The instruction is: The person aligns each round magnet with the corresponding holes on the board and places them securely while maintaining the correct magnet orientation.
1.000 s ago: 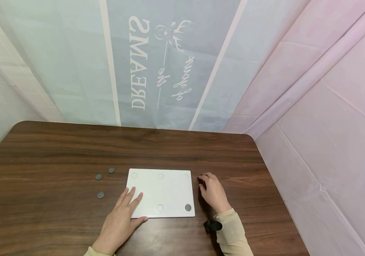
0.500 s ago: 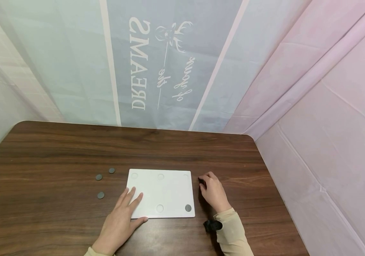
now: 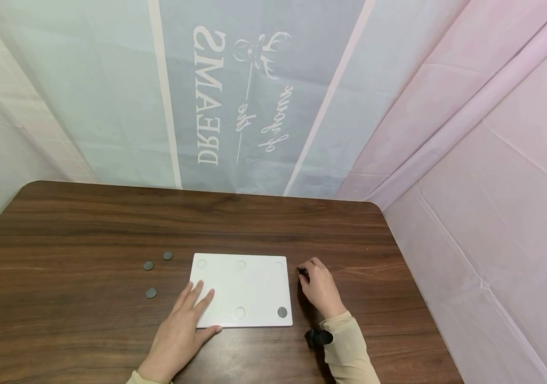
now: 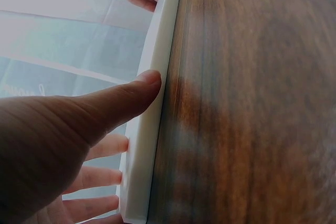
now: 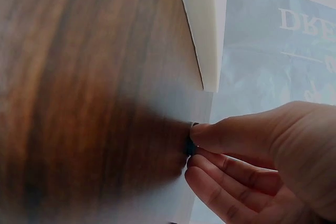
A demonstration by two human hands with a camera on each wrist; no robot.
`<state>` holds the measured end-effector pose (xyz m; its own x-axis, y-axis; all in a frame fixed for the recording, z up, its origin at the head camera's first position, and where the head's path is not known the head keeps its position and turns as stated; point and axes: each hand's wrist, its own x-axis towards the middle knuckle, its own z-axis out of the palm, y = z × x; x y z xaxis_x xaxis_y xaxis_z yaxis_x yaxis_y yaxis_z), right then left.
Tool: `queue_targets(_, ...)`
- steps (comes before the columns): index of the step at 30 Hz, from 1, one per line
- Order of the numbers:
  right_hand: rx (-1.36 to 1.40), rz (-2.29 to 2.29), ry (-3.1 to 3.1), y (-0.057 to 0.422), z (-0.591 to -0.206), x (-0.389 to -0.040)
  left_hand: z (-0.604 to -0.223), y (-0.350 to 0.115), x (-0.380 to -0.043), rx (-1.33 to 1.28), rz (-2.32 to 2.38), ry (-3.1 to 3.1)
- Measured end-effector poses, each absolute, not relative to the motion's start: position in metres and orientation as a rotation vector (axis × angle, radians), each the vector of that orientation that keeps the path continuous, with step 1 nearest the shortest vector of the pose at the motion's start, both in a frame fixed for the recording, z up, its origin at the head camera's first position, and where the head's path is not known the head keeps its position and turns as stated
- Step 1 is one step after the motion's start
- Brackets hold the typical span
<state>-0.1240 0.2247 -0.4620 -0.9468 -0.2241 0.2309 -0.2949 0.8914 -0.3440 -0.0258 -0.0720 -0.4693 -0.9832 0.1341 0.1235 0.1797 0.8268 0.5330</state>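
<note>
A white rectangular board (image 3: 249, 290) with shallow round recesses lies on the table. One dark grey disc (image 3: 282, 312) sits in its near right recess. My left hand (image 3: 177, 328) rests with spread, straight fingers over the board's near left corner, and the thumb (image 4: 149, 80) lies along the front edge. Just right of the board, my right hand (image 3: 320, 288) pinches a small dark disc (image 5: 190, 141) between thumb and fingertips, close to the tabletop. Most of that disc is hidden by the fingers.
Left of the board, three more grey discs (image 3: 148, 265) lie loose on the brown wooden table (image 3: 86, 330). A printed cloth backdrop (image 3: 249, 106) hangs behind the table's far edge, and a pale cloth wall (image 3: 494, 213) stands along the right side.
Both hands hold nearly the same place. A little more of the dark disc shows between my right thumb and fingertips. The board and loose discs have not moved.
</note>
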Motion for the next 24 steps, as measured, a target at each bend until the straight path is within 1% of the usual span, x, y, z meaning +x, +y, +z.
queue_targets(24, 0.378, 0.674, -2.884, 0.2225, -0.4599, -0.1252, -0.4662, -0.0712, -0.0258, -0.248, -0.871, -2.944)
